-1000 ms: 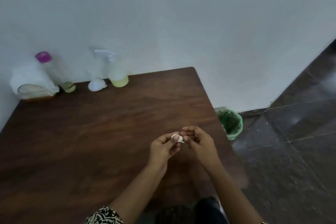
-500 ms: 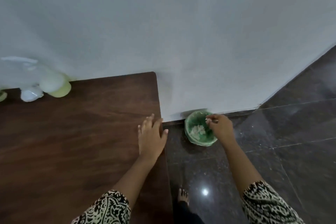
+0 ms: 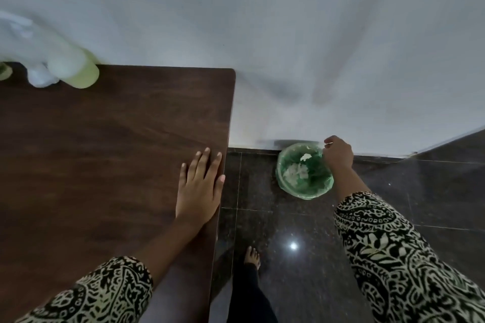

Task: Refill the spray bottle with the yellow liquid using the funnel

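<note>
At the right edge of a dark wooden table (image 3: 105,165) that stands against a pale wall, a person leans over a glossy, dark tiled floor (image 3: 288,217). Both forearms wear black-and-cream patterned sleeves.

The left hand (image 3: 199,189) lies flat on the tabletop just inside its right edge, palm down and fingers straight and slightly spread. It holds nothing.

The right hand (image 3: 338,153) reaches out over the far rim of a small round waste bin (image 3: 315,193) with a green liner, which sits on the floor beside the wall. Its fingers are curled inward. Whether they pinch anything cannot be told from here. White crumpled scraps lie inside the bin.

The spray bottle (image 3: 70,68) stands at the far left corner of the table, close to the wall and well apart from both hands. It is badly blurred. It appears to have a pale yellow-green base and a white trigger head still on top. A small white object (image 3: 42,77), probably the funnel, sits just beside it on the table, not in the bottle's neck.

Judging by this, the refill itself is not under way. Neither hand is near the bottle or funnel, and this looks like a moment of rubbish disposal. Whether pouring is done or still to come is unclear.
</note>
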`<state>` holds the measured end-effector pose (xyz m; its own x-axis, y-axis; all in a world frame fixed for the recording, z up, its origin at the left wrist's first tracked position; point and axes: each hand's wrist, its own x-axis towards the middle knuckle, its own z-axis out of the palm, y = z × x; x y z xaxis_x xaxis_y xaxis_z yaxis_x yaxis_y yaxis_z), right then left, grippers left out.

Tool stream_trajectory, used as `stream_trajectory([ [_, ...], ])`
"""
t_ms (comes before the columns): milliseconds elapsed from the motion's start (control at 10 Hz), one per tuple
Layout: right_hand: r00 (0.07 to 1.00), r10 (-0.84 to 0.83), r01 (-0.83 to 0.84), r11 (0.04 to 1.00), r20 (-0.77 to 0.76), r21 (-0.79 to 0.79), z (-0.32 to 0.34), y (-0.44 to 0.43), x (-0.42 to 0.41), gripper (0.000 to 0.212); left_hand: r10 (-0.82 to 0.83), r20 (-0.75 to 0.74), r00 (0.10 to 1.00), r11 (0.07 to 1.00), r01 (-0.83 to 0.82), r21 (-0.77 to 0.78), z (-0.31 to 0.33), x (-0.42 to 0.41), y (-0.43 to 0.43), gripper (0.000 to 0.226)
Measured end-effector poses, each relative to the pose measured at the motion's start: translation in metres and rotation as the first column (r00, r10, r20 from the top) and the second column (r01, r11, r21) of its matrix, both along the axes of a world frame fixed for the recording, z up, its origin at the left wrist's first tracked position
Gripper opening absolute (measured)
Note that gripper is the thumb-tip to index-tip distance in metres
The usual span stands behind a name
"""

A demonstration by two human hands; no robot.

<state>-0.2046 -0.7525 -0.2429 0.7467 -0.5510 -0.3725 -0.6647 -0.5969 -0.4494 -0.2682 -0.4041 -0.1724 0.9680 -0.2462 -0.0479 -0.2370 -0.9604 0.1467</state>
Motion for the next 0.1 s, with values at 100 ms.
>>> stream_trajectory([
  [100, 0.989, -0.083, 0.085, 0.996, 0.121, -0.012, 0.0064, 0.0058, -0.0032, 0.026, 0.01, -0.004, 1.0, 1.0, -0.01, -0.027, 0.0, -0.0012, -0.002, 0.053],
])
